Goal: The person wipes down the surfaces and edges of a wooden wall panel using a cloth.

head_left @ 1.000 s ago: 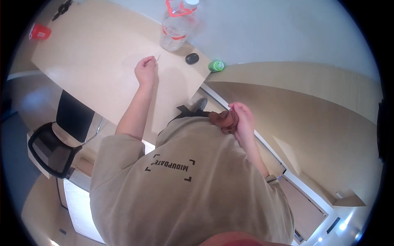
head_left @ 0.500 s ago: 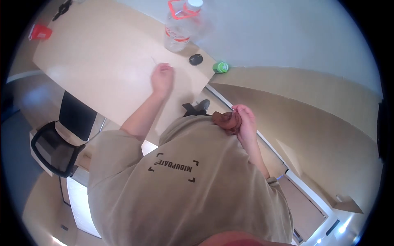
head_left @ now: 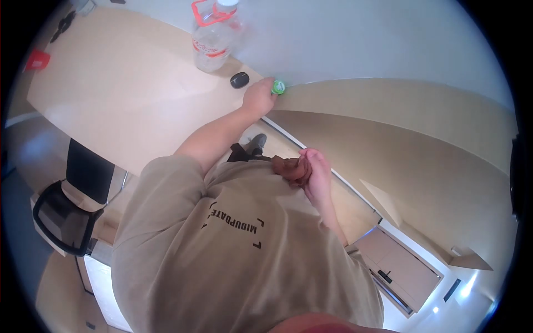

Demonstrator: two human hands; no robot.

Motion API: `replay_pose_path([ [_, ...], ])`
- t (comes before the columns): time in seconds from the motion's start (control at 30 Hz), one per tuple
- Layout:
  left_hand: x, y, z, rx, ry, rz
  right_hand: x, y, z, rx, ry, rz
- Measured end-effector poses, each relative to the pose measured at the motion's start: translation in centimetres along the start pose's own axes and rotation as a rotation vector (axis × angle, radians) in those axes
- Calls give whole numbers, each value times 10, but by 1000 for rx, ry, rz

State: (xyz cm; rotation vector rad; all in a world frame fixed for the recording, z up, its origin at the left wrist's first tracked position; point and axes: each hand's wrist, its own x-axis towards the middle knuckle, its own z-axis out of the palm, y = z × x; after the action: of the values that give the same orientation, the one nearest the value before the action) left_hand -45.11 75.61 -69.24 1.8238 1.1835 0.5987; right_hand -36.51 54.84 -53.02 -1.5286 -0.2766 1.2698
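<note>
My left hand (head_left: 259, 99) reaches over the table's far right corner, its fingers closed round the near side of a small green can (head_left: 278, 87). Part of the can is hidden by the fingers. Beside this hand lies a black mouse (head_left: 240, 80). Close to my waist, my right hand (head_left: 317, 173) has its fingers curled round a crumpled brown cloth-like item (head_left: 292, 170).
A large clear bottle (head_left: 212, 47) with a red handle stands near the back edge of the table (head_left: 127, 77). A red cup (head_left: 38, 60) and a dark object (head_left: 62, 26) are at the far left. A black chair (head_left: 66, 216) is at the left.
My left hand has moved right, from the middle of the table to the green can. The thin pale item seen at its fingers earlier no longer shows. My right hand still holds the brown item.
</note>
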Motion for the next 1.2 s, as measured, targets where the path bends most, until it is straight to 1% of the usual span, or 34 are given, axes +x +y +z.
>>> replay_pose_path([
  [0.1,4,-3,9,21,-27,48,-1,5,-5,21,-9,23],
  [0.2,5,2,10,44,-4,66,-4,5,0,24,1,21],
  [0.3,-1,14,3,12,83,34,-8,8,-7,42,-4,9],
  [0.4,5,4,-5,34,211,55,-7,8,-11,50,-10,1],
  [0.5,13,-2,-15,105,235,13,-4,8,-10,50,-14,3],
  [0.6,17,-3,-24,128,133,-80,-2,5,-7,29,-17,5],
  [0.7,16,-12,-20,230,225,-48,-2,5,-9,34,-40,0],
  [0.8,-3,9,-23,344,644,70,1,4,-10,46,-77,-16],
  [0.83,-12,8,-23,178,539,155,3,2,-10,47,-90,-23],
  [0.9,-40,8,-18,-152,319,317,5,-1,-5,52,-13,-73],
  [0.97,-78,38,-34,-970,-403,-89,11,-1,-1,72,26,-96],
  [1.03,-108,49,-32,-1186,-551,-236,21,1,2,108,27,-96],
  [1.07,-115,52,-32,-1294,-625,-312,24,5,3,93,-19,-110],
  [1.13,-118,56,-41,-1465,-627,-415,27,11,6,62,-110,-139],
  [1.17,-116,61,-46,-1551,-628,-467,26,11,8,-105,-138,-190],
  [1.2,-112,68,-49,-1528,-461,-555,25,10,11,-273,-165,-240],
])
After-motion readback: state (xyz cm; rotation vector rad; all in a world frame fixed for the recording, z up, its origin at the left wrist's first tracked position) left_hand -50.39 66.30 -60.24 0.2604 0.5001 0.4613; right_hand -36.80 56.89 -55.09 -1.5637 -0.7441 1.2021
